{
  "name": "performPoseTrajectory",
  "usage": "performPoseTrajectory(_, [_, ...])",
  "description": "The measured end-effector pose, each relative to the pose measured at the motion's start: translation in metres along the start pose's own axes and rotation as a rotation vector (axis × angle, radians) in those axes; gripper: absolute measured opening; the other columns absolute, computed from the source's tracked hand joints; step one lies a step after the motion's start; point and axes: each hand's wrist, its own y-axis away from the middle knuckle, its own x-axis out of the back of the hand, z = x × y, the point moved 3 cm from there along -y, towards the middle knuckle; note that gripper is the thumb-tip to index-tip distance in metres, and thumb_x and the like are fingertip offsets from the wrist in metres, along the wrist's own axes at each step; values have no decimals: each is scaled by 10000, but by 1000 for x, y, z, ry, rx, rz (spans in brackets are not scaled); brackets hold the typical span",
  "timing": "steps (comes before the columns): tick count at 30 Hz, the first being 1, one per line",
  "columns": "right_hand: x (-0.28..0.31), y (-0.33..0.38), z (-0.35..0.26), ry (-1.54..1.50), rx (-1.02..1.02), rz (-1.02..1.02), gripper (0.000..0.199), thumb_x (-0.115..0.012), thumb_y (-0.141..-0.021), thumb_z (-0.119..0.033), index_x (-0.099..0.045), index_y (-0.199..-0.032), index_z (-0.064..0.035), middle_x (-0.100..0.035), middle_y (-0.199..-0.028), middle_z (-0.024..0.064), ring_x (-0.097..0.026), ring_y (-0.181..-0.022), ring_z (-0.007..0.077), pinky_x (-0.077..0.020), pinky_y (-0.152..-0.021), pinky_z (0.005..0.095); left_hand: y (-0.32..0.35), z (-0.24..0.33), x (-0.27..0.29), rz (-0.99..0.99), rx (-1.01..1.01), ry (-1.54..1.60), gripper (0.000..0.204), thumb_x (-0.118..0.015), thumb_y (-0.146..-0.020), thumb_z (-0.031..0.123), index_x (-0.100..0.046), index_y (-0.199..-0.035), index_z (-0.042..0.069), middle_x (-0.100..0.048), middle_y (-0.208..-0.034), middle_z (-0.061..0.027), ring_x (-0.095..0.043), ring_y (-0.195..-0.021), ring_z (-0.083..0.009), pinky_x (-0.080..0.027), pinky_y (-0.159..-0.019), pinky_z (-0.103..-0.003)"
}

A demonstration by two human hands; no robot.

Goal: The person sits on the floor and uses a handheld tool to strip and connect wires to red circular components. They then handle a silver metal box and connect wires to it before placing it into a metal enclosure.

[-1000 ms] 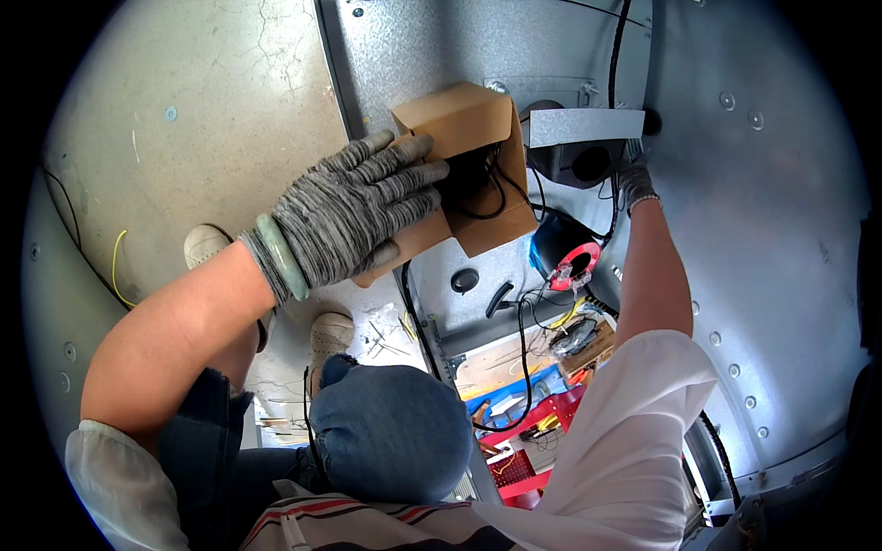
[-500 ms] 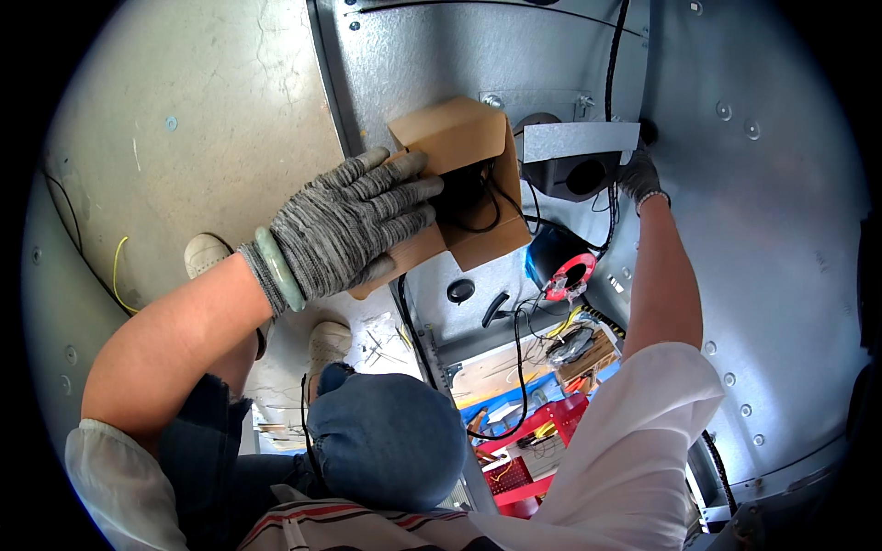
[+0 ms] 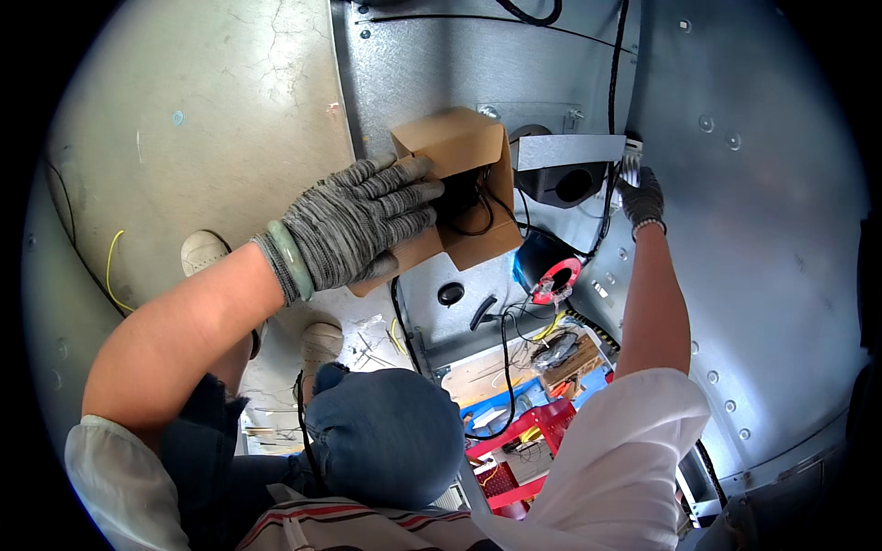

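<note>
My left hand (image 3: 354, 225), in a grey knitted glove, lies with fingers stretched against the flap of an open cardboard box (image 3: 455, 138). Black cables (image 3: 478, 207) are coiled inside the box. At the right, my gloved right hand (image 3: 643, 198) is closed around a pale, shiny, elongated bundle (image 3: 631, 163); its exact kind is unclear. Beside that hand sits a dark housing (image 3: 560, 184) with a round opening, and a flat metal strip (image 3: 570, 151) crosses its top.
A red-rimmed spool (image 3: 556, 280) and a black handle (image 3: 482, 313) rest on the sheet-metal surface (image 3: 441, 340). Black cable (image 3: 614, 101) runs down beside the curved metal wall (image 3: 753, 248). Below is a red tool cart (image 3: 551, 418) with tools and wires.
My right hand has come back from behind the metal strip's end, and a pale bundle now shows in it. My left hand stays at the box. The view has shifted slightly.
</note>
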Motion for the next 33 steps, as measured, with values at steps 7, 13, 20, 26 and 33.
performPoseTrajectory(7, [156,4,-14,-150,-125,777,525,-657,-744,-425,-510,-1042,-19,-575,-1000,139,-547,-985,296,-431,-799,390,1,2,6,37,32,31,519,-634,-673,314,-569,-1159,141,-424,-1337,-29,-265,-1320,-219,-176,-1104,-401])
performPoseTrajectory(13, [250,9,-112,-1459,355,941,336,-589,-801,-141,-490,-1056,56,-579,-985,154,-569,-897,257,-490,-845,353,0,-1,2,30,24,34,545,-652,-658,289,-559,-1170,129,-414,-1344,-22,-240,-1330,-217,-155,-1111,-391])
performPoseTrajectory(20, [241,-67,-148,-987,341,734,450,-669,-755,-271,-540,-1046,47,-604,-1058,175,-586,-951,279,-477,-840,383,0,0,2,3,74,75,550,-656,-660,299,-556,-1175,132,-411,-1347,-12,-241,-1330,-204,-144,-1115,-390])
performPoseTrajectory(26, [150,-86,-191,-573,312,311,516,-644,-748,-416,-574,-1087,-33,-634,-971,138,-590,-898,223,-429,-833,325,1,-1,1,0,50,42,564,-640,-674,331,-541,-1193,135,-415,-1343,-19,-258,-1322,-209,-148,-1113,-396])
performPoseTrajectory(33, [114,-87,-178,-258,237,283,556,-653,-749,-407,-534,-1173,-67,-592,-1091,160,-555,-1026,292,-418,-888,364,-1,-1,-1,1,64,41,535,-615,-697,339,-546,-1195,156,-424,-1338,-20,-266,-1320,-214,-153,-1112,-397])
